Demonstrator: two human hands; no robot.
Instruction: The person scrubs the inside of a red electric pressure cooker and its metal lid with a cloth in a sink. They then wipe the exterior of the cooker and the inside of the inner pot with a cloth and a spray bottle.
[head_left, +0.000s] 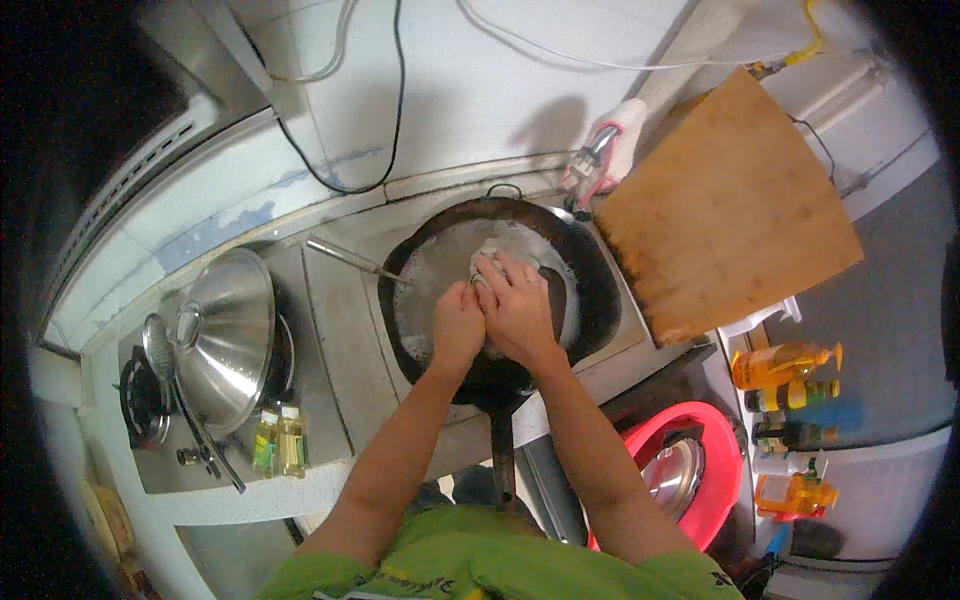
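A dark iron wok stands on the stove in front of me, with cloudy greyish water in it. Inside it, my right hand lies over a crumpled light grey cloth, fingers bent onto it. My left hand is curled against the right one, its fingertips pinched at the cloth's lower left edge. Both hands cover part of the cloth. A metal-handled utensil leans over the wok's left rim, its working end under the water. The wok's long handle points toward my body.
Left are a domed steel lid, a slotted spoon and two small bottles. A wooden board leans at the right beside a cloth-wrapped faucet. Lower right hold a pink basin and several bottles.
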